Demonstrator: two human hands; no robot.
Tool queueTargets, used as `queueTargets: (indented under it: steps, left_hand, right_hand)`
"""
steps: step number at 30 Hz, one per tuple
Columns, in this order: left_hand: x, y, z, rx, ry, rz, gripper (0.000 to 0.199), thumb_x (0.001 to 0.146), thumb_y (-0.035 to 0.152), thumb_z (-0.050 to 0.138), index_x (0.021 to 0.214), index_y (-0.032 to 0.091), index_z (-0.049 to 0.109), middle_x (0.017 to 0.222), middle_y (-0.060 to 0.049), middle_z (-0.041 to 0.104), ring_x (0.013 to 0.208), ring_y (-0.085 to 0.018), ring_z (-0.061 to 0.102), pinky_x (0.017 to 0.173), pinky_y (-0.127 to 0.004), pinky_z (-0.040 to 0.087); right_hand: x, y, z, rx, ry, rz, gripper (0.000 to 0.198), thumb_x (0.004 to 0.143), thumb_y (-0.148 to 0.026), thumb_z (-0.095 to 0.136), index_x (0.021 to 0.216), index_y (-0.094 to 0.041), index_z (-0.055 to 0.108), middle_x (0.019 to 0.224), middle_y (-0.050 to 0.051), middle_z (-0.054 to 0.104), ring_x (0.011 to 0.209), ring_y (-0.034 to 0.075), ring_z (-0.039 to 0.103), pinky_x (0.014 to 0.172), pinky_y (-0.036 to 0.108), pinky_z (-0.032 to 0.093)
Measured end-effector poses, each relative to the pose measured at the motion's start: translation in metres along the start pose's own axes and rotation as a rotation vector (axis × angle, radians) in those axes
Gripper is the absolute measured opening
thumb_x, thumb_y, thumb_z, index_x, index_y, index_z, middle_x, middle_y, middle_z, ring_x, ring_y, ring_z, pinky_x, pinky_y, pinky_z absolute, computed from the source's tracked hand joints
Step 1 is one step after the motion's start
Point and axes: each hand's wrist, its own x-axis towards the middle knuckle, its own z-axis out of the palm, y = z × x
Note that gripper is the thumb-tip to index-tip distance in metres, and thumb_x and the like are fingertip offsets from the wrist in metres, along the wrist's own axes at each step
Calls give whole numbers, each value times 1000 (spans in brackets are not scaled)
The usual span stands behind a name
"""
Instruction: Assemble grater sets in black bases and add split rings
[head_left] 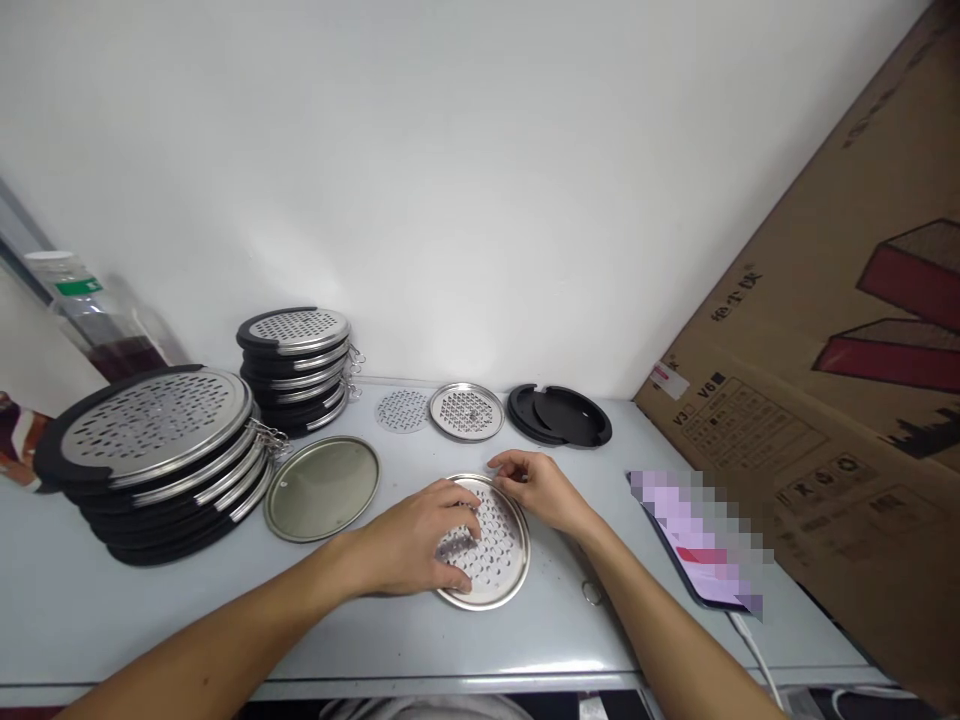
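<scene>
A round metal tray [523,555] lies on the table in front of me, with a perforated grater disc [495,545] inside it. My left hand [424,540] rests over the tray's left side. Its fingers are bent and apart, with the thumb and fingertips on the disc. At the tray's upper right edge, my right hand [536,485] has its thumb and index finger around the rim. Its other fingers are partly hidden. Left of the tray lies a plain round metal plate [322,490]. A small metal ring [592,593] lies beside my right forearm.
Two stacks of black-edged round graters, one nearer [157,425] and one farther [296,330], stand at left. Along the wall lie a loose perforated disc [403,411], another grater tray [466,412] and black rims [574,415]. At right are a phone [690,560] and a large carton [795,430].
</scene>
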Motion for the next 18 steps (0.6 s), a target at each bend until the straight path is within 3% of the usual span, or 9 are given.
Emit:
queueTargets:
  steps: [18]
  left_hand:
    - [-1, 3, -1, 18, 1, 23, 34, 63, 37, 81, 94, 27, 68, 123, -4, 55, 120, -27, 44, 99, -39, 40]
  right_hand:
    - [-2, 1, 8, -13, 22, -14, 22, 79, -24, 55, 94, -17, 69, 72, 2, 68, 65, 15, 59, 66, 26, 46]
